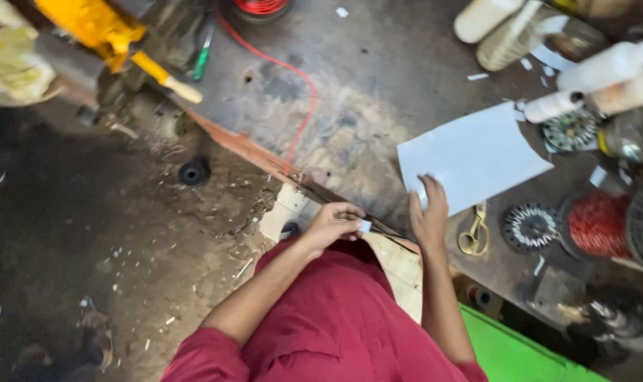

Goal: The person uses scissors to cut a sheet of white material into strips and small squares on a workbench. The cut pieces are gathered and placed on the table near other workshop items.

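While the person in the red top is leaning over the worktop (378,78), the left hand (333,224) is pinching a small pale scrap (364,226) at the worktop's near edge. Its fingers (349,212) are curling together on that scrap. The right hand (429,212) is lying on the near corner of a big sheet of pale paper (477,152), with its fingers spreading apart and pressing flat on the sheet.

Everything else is sitting around that sheet. Yellow-handled scissors (473,233) are lying just below the sheet, near the right hand. A round metal part with teeth (529,226) is sitting to the right of the scissors, and a spool of red wire (599,225) is sitting further right. White bottles (604,67) are standing above the sheet, at the far side of the worktop. A thin red wire (300,92) is running across the worktop to the left of the sheet. A yellow tool (98,28) is poking out far to the left of the sheet, over the dirty floor (88,233).
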`<state>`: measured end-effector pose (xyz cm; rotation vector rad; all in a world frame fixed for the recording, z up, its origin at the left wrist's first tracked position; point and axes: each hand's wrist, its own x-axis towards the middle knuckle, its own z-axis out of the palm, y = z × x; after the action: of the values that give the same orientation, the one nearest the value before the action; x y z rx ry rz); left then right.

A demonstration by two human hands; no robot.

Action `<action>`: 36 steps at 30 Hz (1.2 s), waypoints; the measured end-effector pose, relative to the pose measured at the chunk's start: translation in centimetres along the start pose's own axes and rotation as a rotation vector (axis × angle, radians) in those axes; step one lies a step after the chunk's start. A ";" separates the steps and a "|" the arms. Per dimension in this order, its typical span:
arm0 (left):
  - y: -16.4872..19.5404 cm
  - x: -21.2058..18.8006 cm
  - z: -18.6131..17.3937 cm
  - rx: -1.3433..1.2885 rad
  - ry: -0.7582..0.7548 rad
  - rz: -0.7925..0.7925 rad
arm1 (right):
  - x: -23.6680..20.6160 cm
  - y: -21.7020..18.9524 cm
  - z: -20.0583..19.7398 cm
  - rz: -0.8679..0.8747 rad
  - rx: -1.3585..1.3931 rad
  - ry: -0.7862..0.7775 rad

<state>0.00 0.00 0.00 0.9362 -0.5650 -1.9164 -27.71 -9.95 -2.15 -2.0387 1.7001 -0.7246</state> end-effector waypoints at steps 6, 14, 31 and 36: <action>-0.1 0.5 -1.4 0.158 0.089 0.005 | 1.6 -5.2 1.1 -0.251 -0.379 -0.005; -3.1 1.8 -3.2 0.123 0.148 -0.034 | -2.7 -6.8 -1.3 -0.098 -0.204 -0.187; -8.7 5.3 0.5 0.205 0.196 -0.001 | -3.0 -6.6 2.1 -0.119 -0.346 -0.124; -8.0 5.1 1.3 0.140 0.152 0.024 | -2.7 -5.8 -1.1 -0.170 -0.163 -0.297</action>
<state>-6.85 -0.54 -6.73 1.1490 -0.6231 -1.7845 -24.20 -6.15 1.85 -2.2902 1.4716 -0.3183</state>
